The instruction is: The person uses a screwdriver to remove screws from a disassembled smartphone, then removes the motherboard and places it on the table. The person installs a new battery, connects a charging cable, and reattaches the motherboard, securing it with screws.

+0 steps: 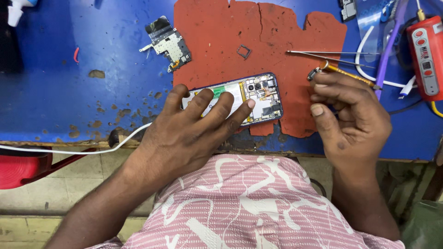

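left hand (198, 121) spread flat on opened phone (258, 97) | right hand (350, 115) pinching screwdriver (346, 74) | red mat (258, 41)

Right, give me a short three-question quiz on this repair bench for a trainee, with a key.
1. True or false: the left hand lies flat on the opened phone.
2. Which tool does the right hand hold? A) the tweezers B) the orange-handled screwdriver C) a soldering iron
3. Fill in: the small square metal frame lies on the ____ mat.

Key:
1. True. The fingers spread over the phone's open back.
2. B. The tweezers lie untouched on the mat above the hand.
3. Red. The removed circuit board lies off it, on the blue bench top.
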